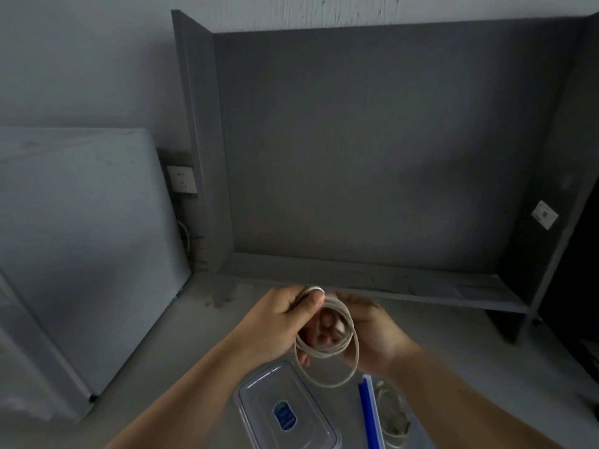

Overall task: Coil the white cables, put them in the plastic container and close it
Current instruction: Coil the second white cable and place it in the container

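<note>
Both hands hold one white cable (327, 351) in front of me, wound into several loops. My left hand (282, 322) pinches the top of the coil with thumb and fingers. My right hand (372, 332) is behind the loops and closes on their right side. Below the hands lies the clear container lid (285, 406) with a blue label, flat on the floor. To its right stands the open plastic container (368, 413) with a blue rim, and a second coiled white cable (393, 419) lies inside it, partly hidden by my right forearm.
A grey open-front cabinet (372, 157) stands against the wall ahead, its low base shelf (389, 280) just beyond my hands. A grey box-like unit (81, 238) sits to the left. A wall socket (182, 179) is between them. Something dark stands at the far right.
</note>
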